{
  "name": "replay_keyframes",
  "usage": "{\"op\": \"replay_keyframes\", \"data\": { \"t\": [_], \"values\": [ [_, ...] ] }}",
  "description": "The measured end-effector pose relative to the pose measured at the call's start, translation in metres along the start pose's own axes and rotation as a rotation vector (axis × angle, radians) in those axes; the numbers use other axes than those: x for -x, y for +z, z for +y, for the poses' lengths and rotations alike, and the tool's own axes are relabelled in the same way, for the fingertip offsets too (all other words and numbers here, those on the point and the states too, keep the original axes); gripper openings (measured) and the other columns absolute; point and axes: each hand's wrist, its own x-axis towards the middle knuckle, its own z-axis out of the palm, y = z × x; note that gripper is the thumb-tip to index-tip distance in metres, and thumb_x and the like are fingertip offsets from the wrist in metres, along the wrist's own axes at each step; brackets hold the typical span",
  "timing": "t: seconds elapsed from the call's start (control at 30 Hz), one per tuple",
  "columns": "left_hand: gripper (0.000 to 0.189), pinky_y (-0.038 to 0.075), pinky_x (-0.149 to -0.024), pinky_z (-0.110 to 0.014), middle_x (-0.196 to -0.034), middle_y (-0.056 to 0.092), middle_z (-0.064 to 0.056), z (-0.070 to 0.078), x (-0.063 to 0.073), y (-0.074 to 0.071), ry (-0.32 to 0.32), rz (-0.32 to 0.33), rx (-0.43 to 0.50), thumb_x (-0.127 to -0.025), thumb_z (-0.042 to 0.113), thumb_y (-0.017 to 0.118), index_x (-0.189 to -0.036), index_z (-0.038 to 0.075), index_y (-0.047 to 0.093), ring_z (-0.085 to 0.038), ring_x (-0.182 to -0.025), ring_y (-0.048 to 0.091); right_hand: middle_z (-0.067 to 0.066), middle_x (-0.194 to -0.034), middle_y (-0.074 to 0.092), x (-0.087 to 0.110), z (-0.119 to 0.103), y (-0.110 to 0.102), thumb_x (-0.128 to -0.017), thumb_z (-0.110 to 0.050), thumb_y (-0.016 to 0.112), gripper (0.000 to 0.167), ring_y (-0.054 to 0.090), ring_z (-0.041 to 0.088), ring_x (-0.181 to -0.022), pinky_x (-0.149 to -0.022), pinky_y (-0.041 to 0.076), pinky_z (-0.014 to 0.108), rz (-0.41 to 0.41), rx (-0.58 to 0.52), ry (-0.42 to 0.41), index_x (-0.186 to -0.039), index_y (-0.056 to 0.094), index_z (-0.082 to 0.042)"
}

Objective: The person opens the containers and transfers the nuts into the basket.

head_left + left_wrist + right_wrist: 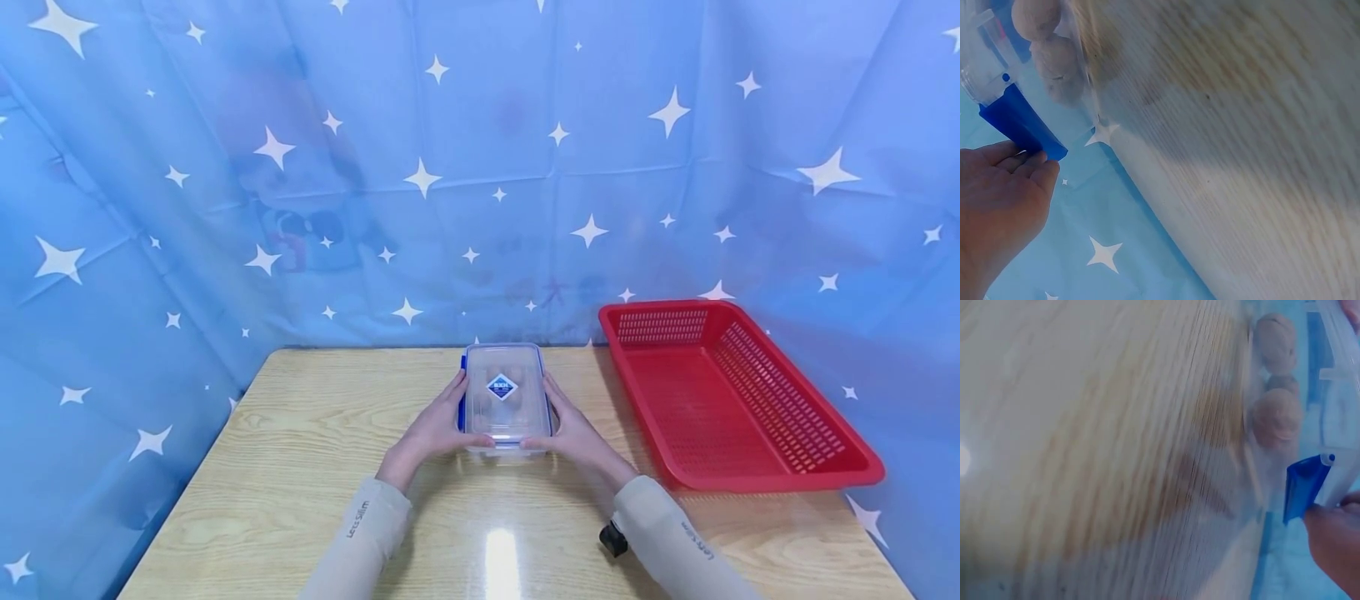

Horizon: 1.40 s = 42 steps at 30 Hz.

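Observation:
A clear plastic food container (pixel 483 417) with a blue-edged lid and a blue-and-white label (pixel 502 386) sits at the far middle of the table. My left hand (pixel 435 425) holds its left side, thumb along the front edge. On the opposite side my right hand (pixel 579 432) mirrors this. In the left wrist view, the fingertips touch a blue latch (pixel 1022 125) that is swung outward. Another blue latch (pixel 1304 484) juts out beside the right hand in the right wrist view. Several round, brown, walnut-like things (pixel 1277 419) show through the container's wall.
A red slotted plastic basket (pixel 693 387) stands on the table's right side. The pale wood table (pixel 300 467) ends at its back edge just behind the container. A blue curtain (pixel 495 225) with white stars hangs behind.

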Motion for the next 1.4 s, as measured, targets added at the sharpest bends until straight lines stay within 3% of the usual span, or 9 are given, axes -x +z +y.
{"op": "replay_keyframes", "data": {
  "t": [0.13,0.3,0.43,0.57,0.8,1.03,1.17,1.4],
  "values": [
    [0.105,0.029,-0.123,-0.052,-0.169,0.014,-0.009,-0.002,0.000,0.001,-0.004,0.025,0.145,-0.082,0.044,0.080,-0.159,0.008,0.020,-0.036,-0.152,0.025,0.007,-0.171,-0.002,0.001,0.002,0.001,-0.078,-0.043,0.083,0.120,0.005,0.037,-0.156,-0.124,0.016,0.060,0.006,0.012,-0.009,-0.162,0.003,-0.016],
    [0.083,0.031,-0.122,-0.052,-0.165,0.027,-0.011,-0.007,0.000,0.002,-0.056,0.092,0.376,-0.090,0.026,0.074,-0.157,0.008,0.028,-0.036,-0.149,0.031,0.009,-0.170,-0.002,0.002,0.001,0.002,-0.075,-0.049,0.083,0.123,0.005,0.036,-0.156,-0.124,0.016,0.058,0.006,0.032,-0.020,-0.162,0.003,-0.012],
    [0.074,0.041,-0.116,-0.049,-0.157,0.041,-0.017,-0.009,-0.002,0.002,-0.117,0.134,0.507,-0.091,0.019,0.073,-0.153,0.005,0.036,-0.037,-0.143,0.042,0.008,-0.170,-0.002,0.002,-0.002,0.001,-0.076,-0.049,0.083,0.122,0.005,0.037,-0.156,-0.124,0.016,0.059,0.005,0.023,0.001,-0.162,0.004,-0.013],
    [0.066,0.053,-0.105,-0.043,-0.154,0.045,-0.018,-0.009,-0.002,0.000,-0.167,0.142,0.626,-0.091,0.014,0.072,-0.150,0.006,0.043,-0.038,-0.134,0.053,0.007,-0.171,-0.002,0.001,-0.003,0.001,-0.076,-0.050,0.083,0.122,0.004,0.036,-0.157,-0.124,0.016,0.059,0.002,0.019,0.013,-0.162,0.003,-0.015],
    [0.058,0.059,-0.094,-0.037,-0.150,0.049,-0.020,-0.012,-0.002,0.000,-0.206,0.142,0.720,-0.093,0.009,0.069,-0.147,0.008,0.049,-0.036,-0.122,0.064,0.008,-0.170,-0.002,0.002,-0.003,0.000,-0.076,-0.049,0.083,0.122,0.005,0.037,-0.156,-0.124,0.016,0.059,-0.004,0.035,0.008,-0.162,0.004,-0.014],
    [0.061,0.062,-0.089,-0.046,-0.144,0.051,-0.030,-0.014,-0.005,0.001,-0.272,0.101,0.892,-0.093,-0.003,0.063,-0.150,0.006,0.044,-0.039,-0.115,0.067,0.007,-0.171,-0.001,0.002,-0.003,0.000,-0.077,-0.049,0.082,0.120,0.005,0.037,-0.156,-0.124,0.017,0.060,-0.007,0.032,0.012,-0.162,0.003,-0.015],
    [0.061,0.063,-0.085,-0.045,-0.141,0.053,-0.030,-0.012,-0.006,0.000,-0.312,0.102,0.889,-0.093,-0.004,0.061,-0.151,0.007,0.043,-0.038,-0.112,0.068,0.005,-0.171,-0.002,0.001,-0.001,0.001,-0.078,-0.046,0.082,0.120,0.005,0.035,-0.157,-0.124,0.016,0.060,-0.003,0.035,0.018,-0.162,0.003,-0.017],
    [0.061,0.063,-0.084,-0.049,-0.139,0.054,-0.032,-0.006,-0.007,-0.004,-0.321,0.117,0.864,-0.092,-0.008,0.059,-0.149,0.004,0.044,-0.039,-0.109,0.069,0.007,-0.171,-0.002,0.000,0.000,0.000,-0.078,-0.045,0.083,0.119,0.005,0.036,-0.156,-0.124,0.015,0.060,-0.006,0.032,0.006,-0.162,0.003,-0.015]
  ]
}}
